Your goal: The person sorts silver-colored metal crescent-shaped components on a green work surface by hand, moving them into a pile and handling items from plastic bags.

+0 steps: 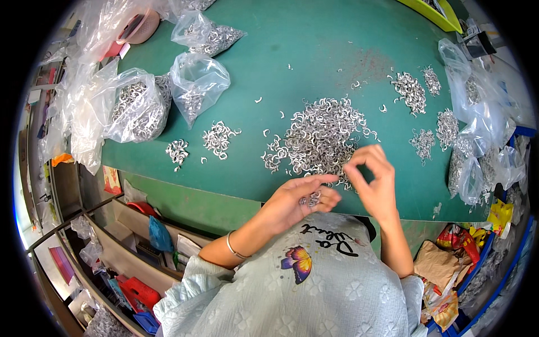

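A big heap of small silver C-shaped metal rings (325, 135) lies in the middle of the green table mat (314, 50). My left hand (300, 199) is cupped palm up at the mat's near edge, holding a small bunch of rings (310, 199). My right hand (375, 178) hovers over the heap's near right edge, thumb and fingertips pinched together, seemingly on a ring, though the piece is too small to make out.
Small ring clusters (218, 139) lie left of the heap, others at the right (412, 90). Clear plastic bags of rings (140, 106) stand at the left and right (477, 112). A yellow tray (435, 14) sits far back. Shelves with clutter (135, 269) are below left.
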### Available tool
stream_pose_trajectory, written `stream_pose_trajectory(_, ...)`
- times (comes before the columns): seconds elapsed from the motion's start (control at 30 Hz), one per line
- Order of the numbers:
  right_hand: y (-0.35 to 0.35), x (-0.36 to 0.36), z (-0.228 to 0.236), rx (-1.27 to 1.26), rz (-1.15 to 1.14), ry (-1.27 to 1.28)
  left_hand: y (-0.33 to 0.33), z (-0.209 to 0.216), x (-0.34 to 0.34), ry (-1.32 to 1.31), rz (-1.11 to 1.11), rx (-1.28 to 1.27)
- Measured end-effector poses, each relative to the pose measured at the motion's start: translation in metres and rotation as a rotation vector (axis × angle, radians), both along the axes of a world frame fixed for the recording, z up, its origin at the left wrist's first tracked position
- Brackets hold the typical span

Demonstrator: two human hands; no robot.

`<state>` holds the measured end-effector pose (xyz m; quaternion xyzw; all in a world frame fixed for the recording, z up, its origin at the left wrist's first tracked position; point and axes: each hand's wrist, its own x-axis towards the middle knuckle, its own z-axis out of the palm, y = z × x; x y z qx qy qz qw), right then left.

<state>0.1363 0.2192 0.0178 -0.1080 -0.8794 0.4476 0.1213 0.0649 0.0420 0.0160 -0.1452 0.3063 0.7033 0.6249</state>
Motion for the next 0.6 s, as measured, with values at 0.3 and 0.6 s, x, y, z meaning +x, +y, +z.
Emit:
stream_pose_trajectory(0.3,-0.003,-0.031,-0.001,0.110,0.085,0.047,-0.005,-0.019,0.009,-0.101,-0.034,0.084)
stream_pose_trajectory(0.6,0.008,-0.024,-0.031,0.375,0.273,0.045,-0.013,-0.030,0.014,-0.032,0.000,0.059)
